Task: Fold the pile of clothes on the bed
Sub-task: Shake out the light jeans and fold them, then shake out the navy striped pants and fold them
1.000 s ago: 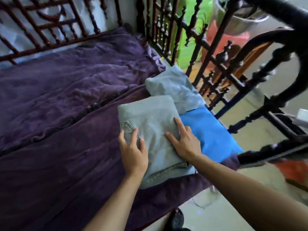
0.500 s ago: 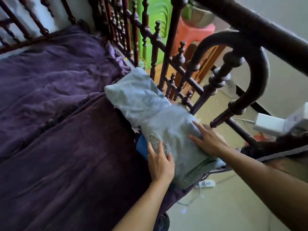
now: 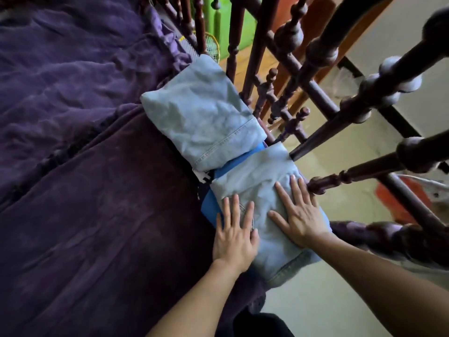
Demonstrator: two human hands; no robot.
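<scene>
2-handedly pressing folded jeans (image 3: 255, 176) onto blue garment (image 3: 209, 210), with left hand (image 3: 234, 237), right hand (image 3: 300, 222) flat, fingers straight.

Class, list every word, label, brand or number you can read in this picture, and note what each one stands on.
None can be read.
The folded jeans under the left hand and right hand show only pocket stitching, no lettering.
A white scrap beside them is too blurred to tell.
</scene>
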